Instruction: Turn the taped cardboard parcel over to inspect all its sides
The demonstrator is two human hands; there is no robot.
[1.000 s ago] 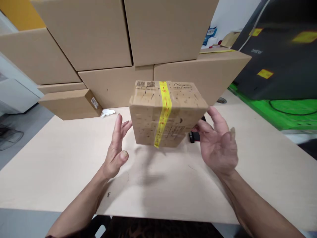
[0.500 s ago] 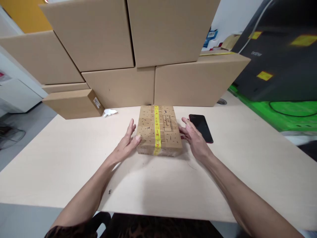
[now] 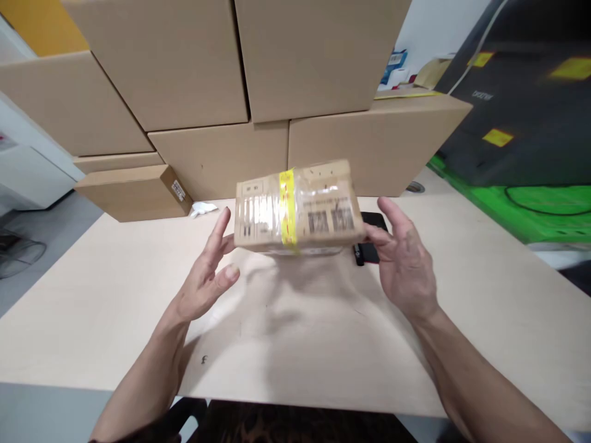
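A taped cardboard box (image 3: 318,209) is off the table, tilted so that its printed side with labels faces me. Yellow tape with red marks runs across its middle. My left hand (image 3: 203,280) is at the box's left end, fingers behind its edge and thumb apart from it. At the right end, the fingers of my right hand (image 3: 407,264) press against the box, its index finger raised. The box hangs between the two hands, with its shadow on the table below. Partly hidden behind the box and my right hand lies a black phone (image 3: 375,220).
Large cardboard boxes (image 3: 203,160) are stacked along the table's back. A smaller closed carton (image 3: 122,194) lies at the left, beside a crumpled white scrap (image 3: 203,209). On the right stand a dark case (image 3: 517,123) and a green surface (image 3: 521,215). The pale table (image 3: 115,307) ends near my body.
The box has come up off the table and tipped, turning its side face toward me. Both hands have moved outward and now hold its ends.
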